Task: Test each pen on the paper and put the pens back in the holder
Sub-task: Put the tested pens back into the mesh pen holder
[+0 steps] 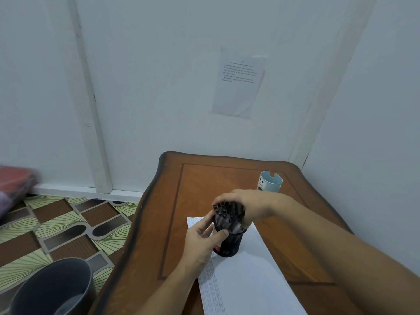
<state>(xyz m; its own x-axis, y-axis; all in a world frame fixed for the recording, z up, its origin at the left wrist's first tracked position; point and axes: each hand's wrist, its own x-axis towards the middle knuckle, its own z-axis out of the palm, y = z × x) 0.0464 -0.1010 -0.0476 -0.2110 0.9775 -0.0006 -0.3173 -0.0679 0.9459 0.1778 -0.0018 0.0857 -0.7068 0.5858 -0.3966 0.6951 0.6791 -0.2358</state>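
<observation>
While the dark holder [229,243] stands on the paper [247,278] near the middle of the surface [172,223], the left hand [200,241] steadies its side with fingers [221,234] pressed to the rim. The right hand [241,206] cups over the packed pens [227,218], fingers curled around their tops. This looks like choosing a pen to test. Next, one pen must be pinched free and lifted straight up without dragging its neighbours. A pale tube [269,181] stands near the far right corner.
</observation>
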